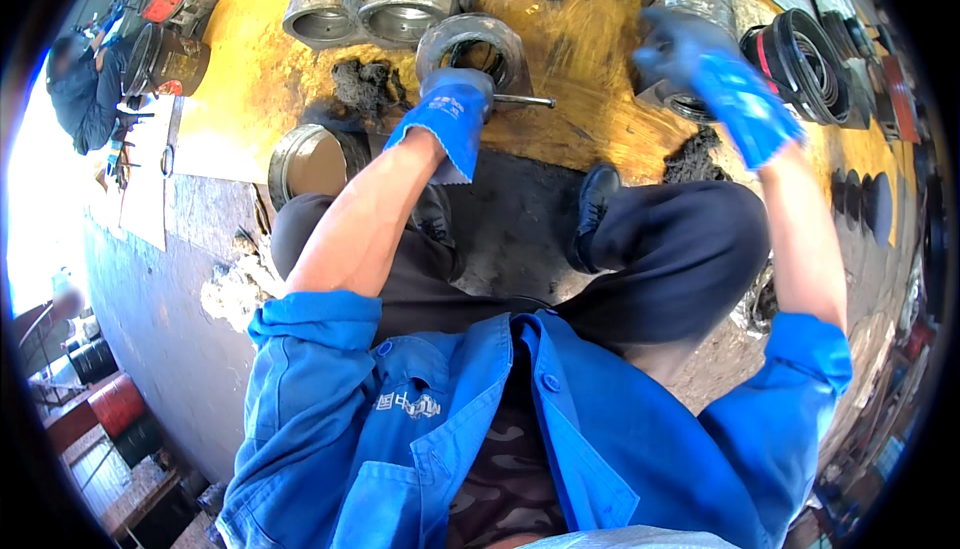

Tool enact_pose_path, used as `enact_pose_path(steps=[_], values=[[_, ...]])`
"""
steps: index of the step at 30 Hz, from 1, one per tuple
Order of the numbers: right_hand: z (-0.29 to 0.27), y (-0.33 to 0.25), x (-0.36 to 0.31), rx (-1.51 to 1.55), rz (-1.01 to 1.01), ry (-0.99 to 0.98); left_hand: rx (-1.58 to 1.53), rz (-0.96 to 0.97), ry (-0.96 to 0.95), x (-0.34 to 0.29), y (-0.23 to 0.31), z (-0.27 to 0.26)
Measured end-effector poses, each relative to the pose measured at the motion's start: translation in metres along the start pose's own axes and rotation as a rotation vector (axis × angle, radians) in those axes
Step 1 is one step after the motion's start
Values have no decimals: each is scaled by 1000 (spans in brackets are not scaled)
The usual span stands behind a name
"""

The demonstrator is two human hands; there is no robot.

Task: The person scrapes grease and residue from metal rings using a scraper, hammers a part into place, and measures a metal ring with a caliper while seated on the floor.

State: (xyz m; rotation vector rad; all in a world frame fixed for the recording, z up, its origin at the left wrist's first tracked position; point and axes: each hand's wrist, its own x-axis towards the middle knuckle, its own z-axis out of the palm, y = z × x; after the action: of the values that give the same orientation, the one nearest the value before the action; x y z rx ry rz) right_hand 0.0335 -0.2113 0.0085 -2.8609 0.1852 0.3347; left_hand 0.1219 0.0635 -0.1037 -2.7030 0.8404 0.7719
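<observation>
One metal rod (pixel 527 101) juts rightward from gripping left hand (pixel 456 101), beside steel ring (pixel 512 49); right hand (pixel 672 49) farther off, blurred, can't tell grip.

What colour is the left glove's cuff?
The left glove's cuff is bright blue, best seen in the head view.

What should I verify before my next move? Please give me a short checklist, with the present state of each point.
1. Blue gloves on the left grip and the right grip: ok.
2. Metal rod held: ok, it juts out from the left grip.
3. Right grip free of any object: cannot tell, it is motion-blurred.
4. Sleeves rolled back from the wrists: ok.
5. No loose material beside the metal ring: not ok, a dark clump lies left of it.
</observation>
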Motion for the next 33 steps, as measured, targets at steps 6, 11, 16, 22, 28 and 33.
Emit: enact_pose_path(steps=[6, 11, 16, 22, 28, 33], values=[[85, -122, 4, -362, -178, -276, 11, 60, 123, -33, 41, -16], [104, -114, 16, -231, -63, -325, 132, 186, 171, -39, 34, -15], [61, -92, 12, -103, 76, -207, -395, 167, 392, -74, -3, -79], [21, -52, 6, 522, 315, -99, -893, -170, 498, 6, -91, -42], [39, -6, 35, 674, 474, -221, -746, -352, 454, 76, -105, 9], [87, 64, 90, 1068, 319, -192, -676, -413, 431, 126, -117, 24]])
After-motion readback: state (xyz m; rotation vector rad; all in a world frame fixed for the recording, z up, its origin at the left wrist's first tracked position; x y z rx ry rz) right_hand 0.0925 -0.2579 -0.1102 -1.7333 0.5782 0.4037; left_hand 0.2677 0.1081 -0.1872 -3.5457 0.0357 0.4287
